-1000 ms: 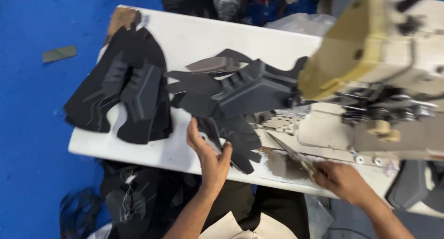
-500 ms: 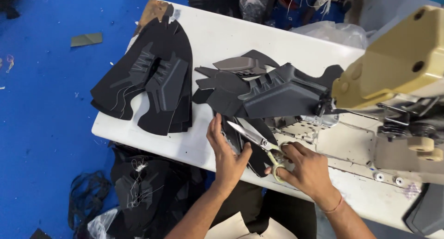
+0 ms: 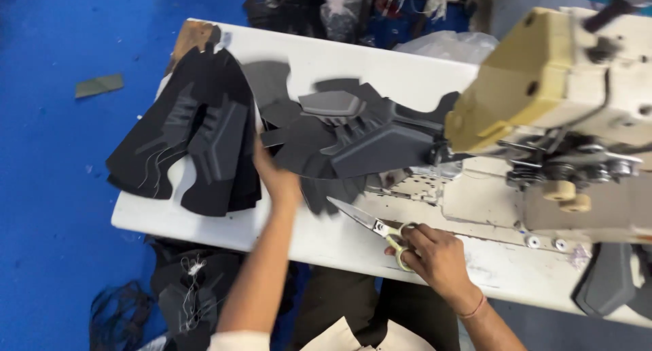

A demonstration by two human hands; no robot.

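Your right hand grips the scissors by the handles, blades lying on the white table; your left hand rests open on the dark shoe-upper pieces. These lie just beside the sewing machine.

A sewing workshop: industrial sewing machine, stacked black cut pieces, white worktable.

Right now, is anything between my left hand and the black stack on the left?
Nothing visible. The left hand is already at the right edge of the black stack. The grey pieces lie on its other side, and the right hand holds the scissors nearer you.
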